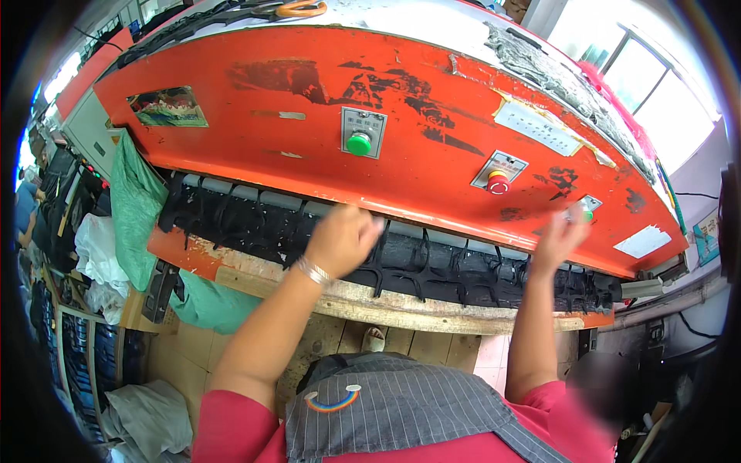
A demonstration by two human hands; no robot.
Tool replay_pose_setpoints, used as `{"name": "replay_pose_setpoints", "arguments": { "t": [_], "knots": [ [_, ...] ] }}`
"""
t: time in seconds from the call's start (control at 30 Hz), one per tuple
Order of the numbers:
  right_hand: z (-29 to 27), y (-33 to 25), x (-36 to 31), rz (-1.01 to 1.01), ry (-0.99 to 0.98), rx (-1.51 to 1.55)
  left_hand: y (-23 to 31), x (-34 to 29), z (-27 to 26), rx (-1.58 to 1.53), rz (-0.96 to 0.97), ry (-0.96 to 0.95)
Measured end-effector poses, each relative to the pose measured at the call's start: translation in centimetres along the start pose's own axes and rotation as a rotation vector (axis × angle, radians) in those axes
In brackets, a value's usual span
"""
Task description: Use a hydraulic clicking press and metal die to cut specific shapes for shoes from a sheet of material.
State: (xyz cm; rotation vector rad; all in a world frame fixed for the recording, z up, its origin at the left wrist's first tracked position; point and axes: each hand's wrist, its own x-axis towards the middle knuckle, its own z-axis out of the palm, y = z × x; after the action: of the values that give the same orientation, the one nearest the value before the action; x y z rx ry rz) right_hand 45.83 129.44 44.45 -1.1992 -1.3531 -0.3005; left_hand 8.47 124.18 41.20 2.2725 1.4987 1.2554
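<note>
At the centre, running from nine o'clock to four: black strip material (409, 251), laid along a bed under a red machine panel (270, 166). Handling, as judged: light, limp, easily tangled; thin strands probably prone to stretching. Suggested hold: the loose strands along the front edge.

Left hand (345, 239), centre: above the material, fingers curled inward; blurred, so whether they pinch anything cannot be told.

Right hand (557, 243), three o'clock: raised beside a green button (589, 205), fingers bunched; contact cannot be told.

Surroundings: second green button (359, 144), twelve o'clock; red button (499, 184), between two and three; wooden ledge (386, 309), six o'clock, along the near side; green cloth (135, 212), nine o'clock, hanging beside the bed's left end; orange-handled scissors (301, 8), just short of twelve, on the top.

Obstructions: the panel, standing close over the material's far edge, limits reach from behind.
</note>
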Motion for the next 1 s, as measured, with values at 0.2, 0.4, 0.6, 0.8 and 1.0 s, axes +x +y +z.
{"name": "replay_pose_setpoints", "arguments": {
  "t": [0.2, 0.4, 0.6, 0.8, 1.0],
  "knots": [
    [-3.7, -11.8, -16.2, -0.304, -1.334, 0.085, 2.9, -13.4, 1.7, 0.062, -0.163, -0.353],
    [-3.6, -14.1, -19.1, -0.204, -1.204, -0.083, 4.1, -15.4, 2.4, 0.153, -0.194, -0.198],
    [-4.9, -14.9, -20.4, -0.234, -1.297, -0.11, 4.1, -16.4, 1.4, 0.12, -0.232, -0.288],
    [2.9, -14.3, -13.6, -0.34, -1.554, 0.072, 1.3, -13.5, 1.7, -0.021, -0.372, -0.424],
    [18.0, -15.0, -11.8, -1.001, -1.262, 0.082, -3.7, -10.6, 4.4, 0.181, -0.151, -0.144]
  ]
}}
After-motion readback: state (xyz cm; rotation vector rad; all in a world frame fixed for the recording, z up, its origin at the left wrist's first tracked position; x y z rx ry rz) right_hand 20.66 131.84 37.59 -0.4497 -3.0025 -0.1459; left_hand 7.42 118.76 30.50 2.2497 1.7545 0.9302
